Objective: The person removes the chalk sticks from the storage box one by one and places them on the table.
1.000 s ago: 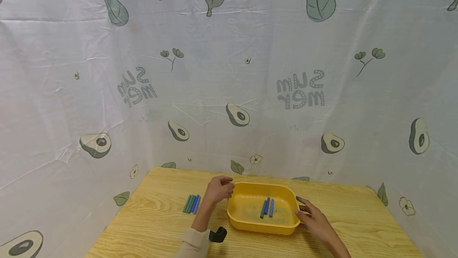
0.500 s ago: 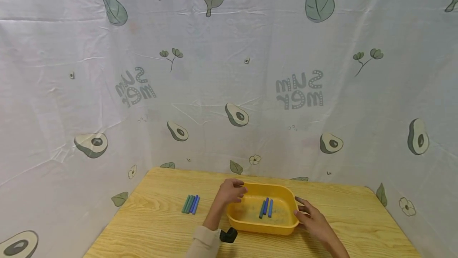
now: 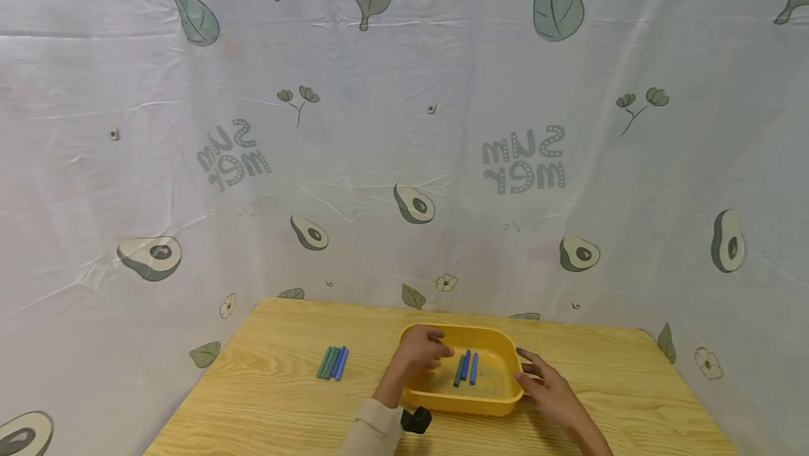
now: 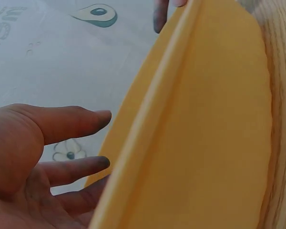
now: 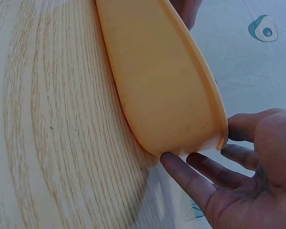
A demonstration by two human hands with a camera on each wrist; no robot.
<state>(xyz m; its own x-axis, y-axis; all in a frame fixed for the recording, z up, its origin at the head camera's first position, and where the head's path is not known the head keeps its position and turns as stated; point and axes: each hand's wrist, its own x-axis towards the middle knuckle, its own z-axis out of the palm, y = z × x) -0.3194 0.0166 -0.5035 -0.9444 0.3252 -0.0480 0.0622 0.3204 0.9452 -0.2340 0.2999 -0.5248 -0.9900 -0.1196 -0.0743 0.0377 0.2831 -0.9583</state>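
A yellow plastic tray (image 3: 461, 403) stands on the table with three chalk sticks in it: a dark green one (image 3: 458, 373), a violet-blue one (image 3: 465, 363) and a lighter blue one (image 3: 473, 369). Blue-green dust marks its floor. My left hand (image 3: 422, 348) hovers over the tray's left part, thumb and fingers apart and holding nothing, left of the chalks. At the tray's right end my right hand (image 3: 551, 391) grips the rim, thumb on the rim and fingers against the outer wall (image 5: 167, 95). Dark stains cover the fingertips of both hands.
Left of the tray, several green and blue chalk sticks (image 3: 332, 363) lie side by side on the wooden table (image 3: 278, 400). A pale curtain (image 3: 379, 252) printed with avocados and leaves hangs behind the table and along its sides.
My left hand has moved right, from the tray's left rim to above its inside, near the chalks. The right hand keeps its place on the tray.
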